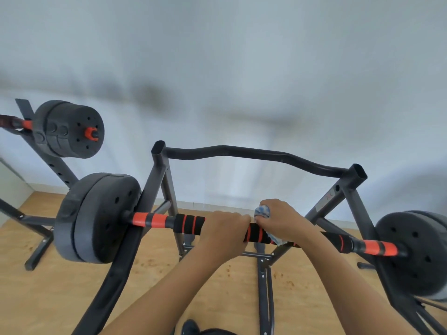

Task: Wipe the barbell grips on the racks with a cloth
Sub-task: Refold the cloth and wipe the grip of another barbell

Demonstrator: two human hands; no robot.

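The foam grip (186, 222), black with orange bands, is seen at the middle of the barbell (150, 220), which is laid across the front hooks of a dark steel rack (254, 153). A white and blue cloth (262, 211) is wrapped over the grip's right part, bunched above the bar and hanging just below it. The cloth is clasped against the bar by the right hand (280, 218), whose fingers are curled round both and held close together. Just beside it, touching at the knuckles, the left hand (225, 230) is closed over the bare foam, fingers pressed together and wrapped over the top of the bar. A grey weight plate (96, 218) is carried on the left end and a second plate (411, 252) on the right end. A curved crossbar is seen at the rack's top. At the upper left, a second barbell (70, 129) is held on another rack (55, 165). A wooden floor (60, 298) and a pale wall (242, 56) are seen behind.
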